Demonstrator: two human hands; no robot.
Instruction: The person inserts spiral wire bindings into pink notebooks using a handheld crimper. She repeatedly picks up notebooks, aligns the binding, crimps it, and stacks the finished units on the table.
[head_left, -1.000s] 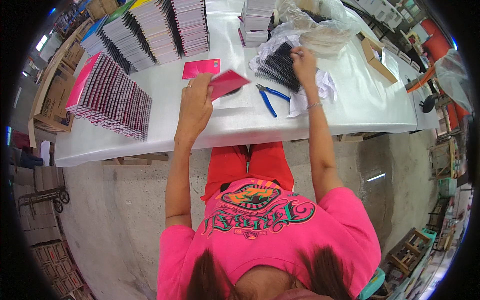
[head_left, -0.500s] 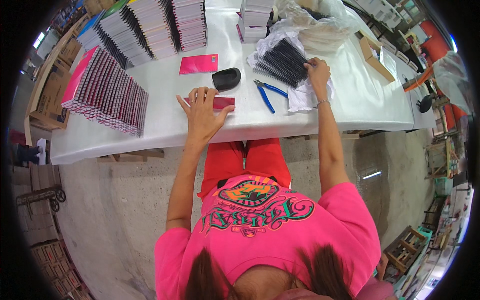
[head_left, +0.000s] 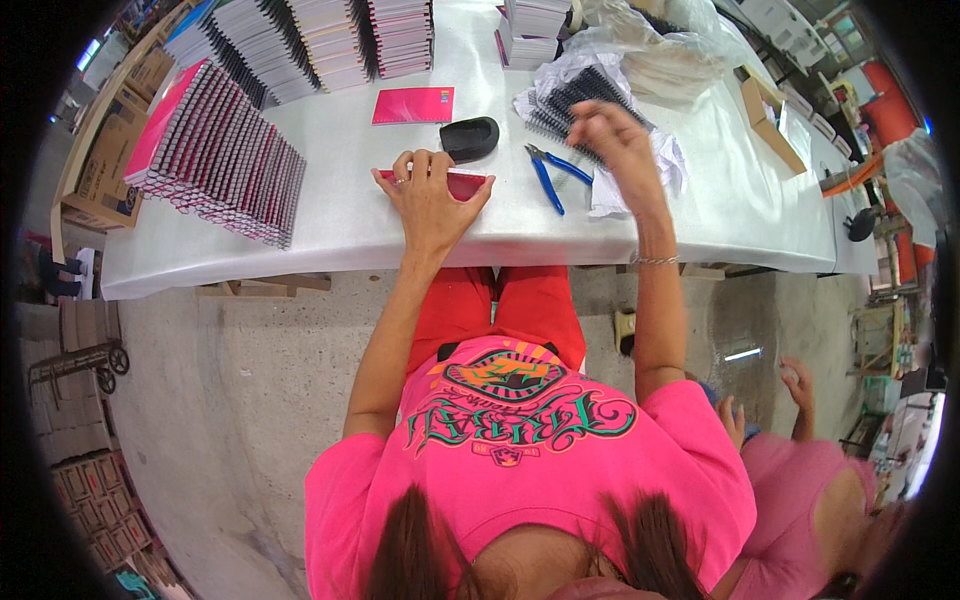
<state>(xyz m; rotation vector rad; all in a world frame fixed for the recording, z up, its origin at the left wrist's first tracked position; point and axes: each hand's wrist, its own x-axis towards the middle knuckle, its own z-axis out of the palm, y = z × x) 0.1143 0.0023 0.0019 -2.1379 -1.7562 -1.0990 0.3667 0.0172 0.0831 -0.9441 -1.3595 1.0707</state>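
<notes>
Left hand (head_left: 432, 202): we grasp a pink notebook (head_left: 466, 187), upper centre.
Right hand (head_left: 622, 155): over black coils (head_left: 558, 106), upper right; we cannot tell its grip.

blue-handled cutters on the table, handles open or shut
Open: the blue-handled cutters lie on the table with their two handles spread apart in a V.

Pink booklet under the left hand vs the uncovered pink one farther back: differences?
- Cover: the near booklet is partly hidden by the left hand; the farther booklet has no hand on it.
- Visible shape: the near booklet shows as a narrow strip, the farther booklet as a broad rectangle.
- Shade: the near booklet looks darker; the farther booklet, brighter.
Shared: both show pinkish-red.
</notes>
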